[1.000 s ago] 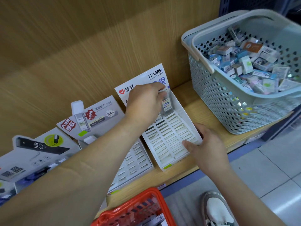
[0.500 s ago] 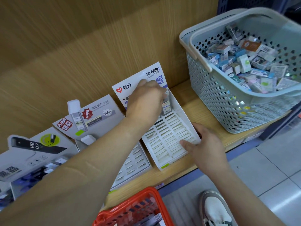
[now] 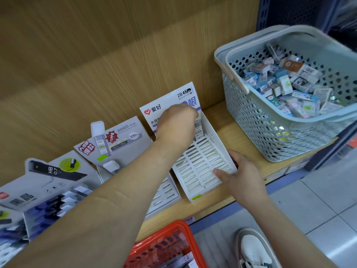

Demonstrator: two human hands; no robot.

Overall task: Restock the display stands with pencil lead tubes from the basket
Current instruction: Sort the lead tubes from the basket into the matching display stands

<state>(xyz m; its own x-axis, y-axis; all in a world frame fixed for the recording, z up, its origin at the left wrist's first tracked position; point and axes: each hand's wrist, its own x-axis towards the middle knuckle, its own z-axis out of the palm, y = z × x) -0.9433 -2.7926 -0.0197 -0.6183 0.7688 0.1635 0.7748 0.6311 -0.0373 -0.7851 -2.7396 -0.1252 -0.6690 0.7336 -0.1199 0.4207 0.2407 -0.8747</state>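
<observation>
Left arm reaches across, left hand (image 3: 176,124) knuckles-up, fingers pinching the top of a pencil lead tube (image 3: 199,130) in the white display stand (image 3: 201,165)'s top-right slot; right hand (image 3: 241,176) grips its lower-right edge

The left hand (image 3: 176,126) covers its own fingers and the top of the lead tube (image 3: 199,132) in the white stand (image 3: 201,167), so its grip cannot be told. Its forearm (image 3: 108,200) hides part of the middle stand (image 3: 125,136). The bottom edge cuts off the red basket (image 3: 166,246) and shoe (image 3: 255,250).
</observation>
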